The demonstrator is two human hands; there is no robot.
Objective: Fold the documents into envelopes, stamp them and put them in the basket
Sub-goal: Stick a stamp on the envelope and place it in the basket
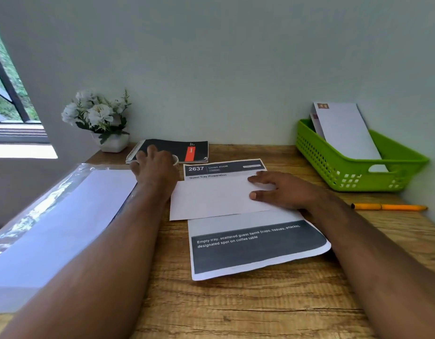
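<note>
Envelopes [343, 133]: two in basket [405, 165]; one under right hand [282, 189].

envelope [211, 199] on document [255, 250] | notebook [172, 149] behind | basket [358, 172] right, envelopes [343, 130] inside

Background stuff: white flowers [96, 113] in a little white pot [113, 142] in the back-left corner, a black spiral notebook [171, 150] right beside it, orange pen [389, 207] at the right edge of the desk [236, 309], window [8, 99] on the left.
</note>
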